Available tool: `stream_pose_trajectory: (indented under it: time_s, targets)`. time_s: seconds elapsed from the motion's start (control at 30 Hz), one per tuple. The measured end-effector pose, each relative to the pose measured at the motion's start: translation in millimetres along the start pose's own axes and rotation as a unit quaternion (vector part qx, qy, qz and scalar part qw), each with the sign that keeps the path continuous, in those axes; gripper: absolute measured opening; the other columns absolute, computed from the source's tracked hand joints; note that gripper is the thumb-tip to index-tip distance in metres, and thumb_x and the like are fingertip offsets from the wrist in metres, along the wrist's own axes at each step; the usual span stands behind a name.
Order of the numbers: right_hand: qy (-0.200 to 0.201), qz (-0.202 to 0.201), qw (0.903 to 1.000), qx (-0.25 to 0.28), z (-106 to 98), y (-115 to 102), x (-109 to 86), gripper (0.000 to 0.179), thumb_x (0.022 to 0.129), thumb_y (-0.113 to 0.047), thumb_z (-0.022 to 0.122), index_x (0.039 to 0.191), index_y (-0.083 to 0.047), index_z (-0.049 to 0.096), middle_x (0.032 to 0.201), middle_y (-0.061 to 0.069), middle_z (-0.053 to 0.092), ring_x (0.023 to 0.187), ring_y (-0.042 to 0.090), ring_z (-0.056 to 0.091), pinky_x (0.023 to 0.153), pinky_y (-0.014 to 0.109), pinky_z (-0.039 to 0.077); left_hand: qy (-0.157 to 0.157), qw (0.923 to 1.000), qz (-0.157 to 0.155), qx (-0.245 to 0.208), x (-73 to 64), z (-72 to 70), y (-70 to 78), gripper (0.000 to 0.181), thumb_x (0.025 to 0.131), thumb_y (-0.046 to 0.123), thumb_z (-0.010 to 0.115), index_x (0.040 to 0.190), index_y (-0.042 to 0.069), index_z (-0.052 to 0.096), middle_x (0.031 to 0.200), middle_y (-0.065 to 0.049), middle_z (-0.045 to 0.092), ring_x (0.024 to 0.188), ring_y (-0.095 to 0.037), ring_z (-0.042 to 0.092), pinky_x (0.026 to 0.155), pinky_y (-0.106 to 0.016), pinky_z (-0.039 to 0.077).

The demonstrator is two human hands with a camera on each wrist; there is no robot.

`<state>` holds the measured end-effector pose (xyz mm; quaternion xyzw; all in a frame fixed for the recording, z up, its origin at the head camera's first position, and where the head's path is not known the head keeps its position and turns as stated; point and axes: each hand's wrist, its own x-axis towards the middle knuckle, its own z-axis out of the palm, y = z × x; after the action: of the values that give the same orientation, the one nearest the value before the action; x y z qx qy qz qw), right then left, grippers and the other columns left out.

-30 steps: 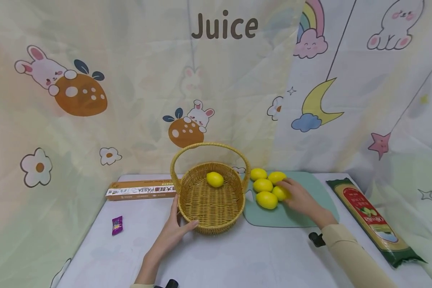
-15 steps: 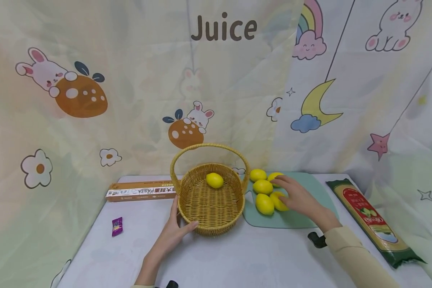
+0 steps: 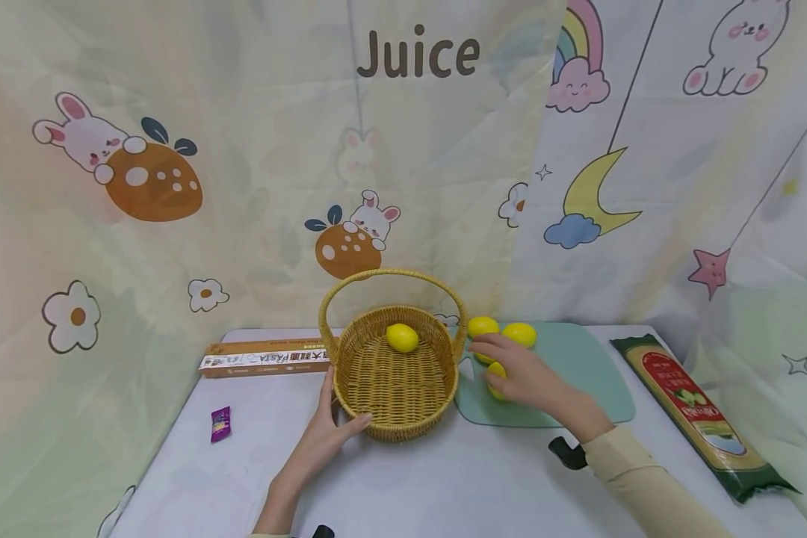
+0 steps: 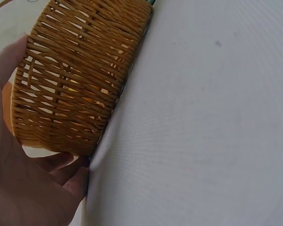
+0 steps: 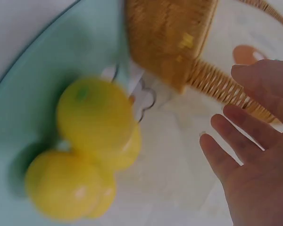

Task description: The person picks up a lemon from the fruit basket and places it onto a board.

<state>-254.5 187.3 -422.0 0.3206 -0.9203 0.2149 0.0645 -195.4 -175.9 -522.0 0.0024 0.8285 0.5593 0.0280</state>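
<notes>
A round wicker basket (image 3: pixel 397 381) with a tall arched handle stands mid-table, one lemon (image 3: pixel 402 338) lying at the back inside it. My left hand (image 3: pixel 326 433) holds the basket by its near left side, thumb at the rim; the left wrist view shows the fingers low against the woven wall (image 4: pixel 80 75). Several more lemons (image 3: pixel 519 335) sit on a green mat to the right. Over the nearer ones hovers my right hand (image 3: pixel 527 381), partly hiding them. In the right wrist view that hand (image 5: pixel 259 141) has fingers spread, apart from the lemons (image 5: pixel 94 115).
The green mat (image 3: pixel 578 373) lies right of the basket. A long pasta box (image 3: pixel 262 359) is behind left, with a small purple packet (image 3: pixel 220 424) in front of it. Along the right edge lies a red and green packet (image 3: pixel 696 411). A printed curtain (image 3: pixel 262 149) hangs behind.
My right hand has moved left across the lemons, from the right side of the group to above the nearer left ones. The front lemons shifted slightly. My left hand stays on the basket.
</notes>
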Motion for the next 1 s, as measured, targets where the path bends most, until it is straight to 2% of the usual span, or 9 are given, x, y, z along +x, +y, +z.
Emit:
stream_pose_trajectory:
  time_s: [0.1, 0.17, 0.3, 0.47, 0.57, 0.7, 0.8, 1.0]
  targets:
    - [0.012, -0.017, 0.9998, 0.008, 6, -9, 7.0, 0.045, 0.09, -0.01, 0.069, 0.135, -0.013, 0.061, 0.137, 0.008, 0.058, 0.121, 0.026, 0.059, 0.097, 0.045, 0.054, 0.001, 1.0, -0.006, -0.001, 0.0, 0.1, -0.8, 0.115, 0.083, 0.046, 0.077, 0.158, 0.037, -0.01, 0.169, -0.009, 0.004, 0.154, -0.04, 0.011, 0.119, -0.067, 0.013]
    - [0.032, -0.028, 0.9991, -0.004, 10, -14, 10.5, 0.044, 0.09, -0.01, 0.071, 0.133, -0.013, 0.062, 0.129, 0.005, 0.061, 0.108, 0.021, 0.063, 0.088, 0.038, 0.057, 0.007, 1.0, -0.001, 0.0, 1.1, 2.0, -6.6, 0.114, 0.083, 0.047, 0.077, 0.158, 0.04, -0.009, 0.169, -0.008, 0.004, 0.154, -0.04, 0.012, 0.118, -0.067, 0.014]
    - [0.063, -0.032, 0.997, -0.033, 17, -25, 14.8, 0.042, 0.088, -0.01, 0.072, 0.129, -0.013, 0.064, 0.117, 0.002, 0.067, 0.088, 0.014, 0.065, 0.071, 0.025, 0.055, 0.006, 1.0, -0.007, -0.001, -0.5, 2.5, -7.5, 0.115, 0.083, 0.048, 0.077, 0.158, 0.04, -0.009, 0.169, -0.01, 0.004, 0.153, -0.041, 0.013, 0.117, -0.069, 0.015]
    - [0.049, -0.036, 0.9979, -0.023, 24, -41, 25.3, 0.043, 0.089, -0.013, 0.071, 0.132, -0.015, 0.063, 0.119, 0.002, 0.068, 0.082, 0.014, 0.067, 0.063, 0.02, 0.052, 0.009, 0.9999, -0.009, 0.0, -0.7, 1.8, -5.8, 0.115, 0.082, 0.049, 0.077, 0.158, 0.039, -0.009, 0.169, -0.009, 0.005, 0.153, -0.04, 0.014, 0.117, -0.069, 0.016]
    - [0.031, -0.029, 0.9991, -0.003, 28, -49, 35.6, 0.045, 0.091, -0.014, 0.069, 0.135, -0.017, 0.061, 0.125, 0.001, 0.067, 0.085, 0.014, 0.066, 0.066, 0.022, 0.052, 0.007, 0.9999, -0.01, 0.0, -0.1, 1.6, -4.8, 0.114, 0.082, 0.049, 0.077, 0.157, 0.042, -0.009, 0.169, -0.007, 0.006, 0.154, -0.038, 0.014, 0.118, -0.069, 0.015]
    - [-0.001, -0.025, 0.9993, 0.026, 33, -59, 53.0, 0.048, 0.091, -0.014, 0.067, 0.138, -0.018, 0.058, 0.129, -0.001, 0.064, 0.099, 0.014, 0.064, 0.08, 0.03, 0.056, 0.007, 0.9999, -0.009, 0.005, 0.0, 1.4, -5.3, 0.114, 0.083, 0.049, 0.077, 0.155, 0.046, -0.011, 0.169, -0.008, 0.007, 0.154, -0.039, 0.014, 0.117, -0.07, 0.015]
    - [-0.033, -0.019, 0.9977, 0.055, 36, -64, 67.6, 0.05, 0.091, -0.014, 0.066, 0.14, -0.017, 0.056, 0.133, 0.002, 0.062, 0.108, 0.017, 0.062, 0.088, 0.037, 0.056, 0.008, 0.9999, -0.01, 0.003, -0.2, 1.0, -5.7, 0.114, 0.083, 0.049, 0.077, 0.155, 0.048, -0.011, 0.169, -0.007, 0.006, 0.154, -0.039, 0.014, 0.118, -0.068, 0.016]
    - [-0.097, 0.014, 0.9917, 0.083, 47, -57, 96.0, 0.055, 0.093, -0.013, 0.067, 0.145, -0.013, 0.051, 0.144, 0.009, 0.054, 0.128, 0.027, 0.056, 0.102, 0.046, 0.051, 0.005, 1.0, -0.008, -0.001, 1.4, 0.4, -5.2, 0.112, 0.083, 0.049, 0.077, 0.153, 0.051, -0.01, 0.169, -0.006, 0.009, 0.154, -0.037, 0.015, 0.119, -0.067, 0.017]
